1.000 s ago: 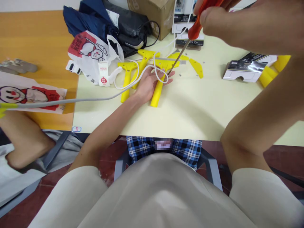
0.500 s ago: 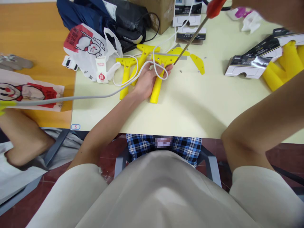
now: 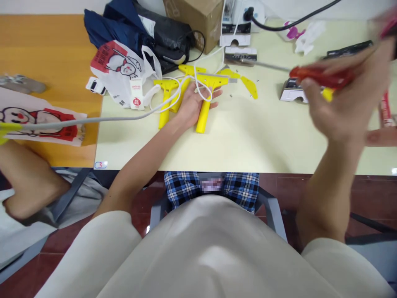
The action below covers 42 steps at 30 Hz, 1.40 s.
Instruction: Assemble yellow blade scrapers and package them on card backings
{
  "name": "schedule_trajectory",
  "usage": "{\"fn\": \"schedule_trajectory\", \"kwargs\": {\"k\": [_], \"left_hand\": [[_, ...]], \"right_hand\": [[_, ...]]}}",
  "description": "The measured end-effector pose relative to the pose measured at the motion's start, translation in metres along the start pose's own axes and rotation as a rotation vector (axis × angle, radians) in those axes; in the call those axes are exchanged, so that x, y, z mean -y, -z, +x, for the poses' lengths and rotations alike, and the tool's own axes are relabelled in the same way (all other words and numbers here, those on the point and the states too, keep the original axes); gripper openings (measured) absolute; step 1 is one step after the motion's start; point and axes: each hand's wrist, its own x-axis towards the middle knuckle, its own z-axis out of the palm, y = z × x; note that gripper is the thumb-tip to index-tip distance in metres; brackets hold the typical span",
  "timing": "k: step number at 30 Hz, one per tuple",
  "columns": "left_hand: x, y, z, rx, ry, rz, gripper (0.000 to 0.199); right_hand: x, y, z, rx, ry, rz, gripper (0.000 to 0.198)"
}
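Observation:
My left hand (image 3: 191,103) loosely holds a yellow scraper (image 3: 203,116); its handle lies across my fingers, whose tips show on the far side. A white cable (image 3: 173,97) loops over the scraper and my hand. Two more yellow scrapers, one of them the nearest left scraper (image 3: 164,105), lie beside that hand. To the right are a loose yellow blade-shaped plate (image 3: 249,87) and a few small screws (image 3: 231,96). My right hand (image 3: 339,99), blurred, is wrapped round the red handle of a screwdriver (image 3: 269,66), raised above the table, shaft pointing left and apart from the scraper.
Behind are a white plastic bag (image 3: 116,70), a dark blue cloth (image 3: 104,25), a cardboard box (image 3: 198,18) and black-and-white packages (image 3: 240,54). Another package (image 3: 291,91) lies partly behind my right hand. A co-worker's arm (image 3: 34,178) is at the left.
My right hand has swung down and back with the screwdriver, whose tip has left the scraper. The fingers of my left hand have straightened somewhat. The view has shifted slightly.

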Motion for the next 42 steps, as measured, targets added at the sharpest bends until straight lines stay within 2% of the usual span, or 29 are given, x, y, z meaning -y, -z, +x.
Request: {"fn": "schedule_trajectory", "kwargs": {"k": [2, 6, 9, 12, 21, 26, 28, 30, 33, 37, 40, 42], "left_hand": [[-0.001, 0.0, 0.0, 0.029, -0.004, 0.006, 0.027], [-0.004, -0.005, -0.003, 0.042, -0.021, -0.01, 0.032], [-0.006, -0.011, -0.009, 0.063, -0.02, -0.036, 0.033], [-0.006, -0.018, -0.016, 0.102, -0.015, -0.062, 0.035], [-0.004, -0.023, -0.025, 0.157, 0.033, -0.072, 0.038], [-0.001, -0.021, -0.023, 0.177, 0.045, -0.095, 0.044], [-0.001, -0.021, -0.023, 0.185, 0.047, -0.095, 0.044], [-0.002, -0.021, -0.024, 0.186, 0.047, -0.094, 0.044], [-0.003, -0.021, -0.024, 0.193, 0.044, -0.098, 0.043], [-0.002, -0.021, -0.024, 0.201, 0.036, -0.122, 0.044], [-0.001, -0.021, -0.025, 0.197, 0.031, -0.136, 0.043], [-0.002, -0.023, -0.025, 0.187, 0.007, -0.147, 0.042]], "right_hand": [[-0.012, -0.014, -0.038, -0.09, -0.005, 0.168, 0.034], [-0.041, -0.037, -0.096, -0.191, -0.134, 0.315, 0.043], [-0.052, -0.046, -0.117, -0.145, -0.29, 0.347, 0.049], [-0.056, -0.05, -0.121, -0.115, -0.349, 0.33, 0.049], [-0.069, -0.059, -0.104, 0.004, -0.295, 0.178, 0.036], [-0.099, -0.048, -0.054, 0.008, -0.184, -0.105, 0.051], [-0.115, -0.04, -0.026, 0.085, -0.191, -0.236, 0.072], [-0.127, -0.033, -0.002, 0.202, -0.278, -0.327, 0.093], [-0.132, -0.025, 0.019, 0.296, -0.308, -0.372, 0.088], [-0.107, -0.014, 0.022, 0.21, -0.241, -0.381, 0.084], [-0.067, -0.007, 0.016, 0.126, -0.108, -0.361, 0.085], [-0.037, -0.006, 0.01, 0.163, -0.02, -0.332, 0.081]]}}
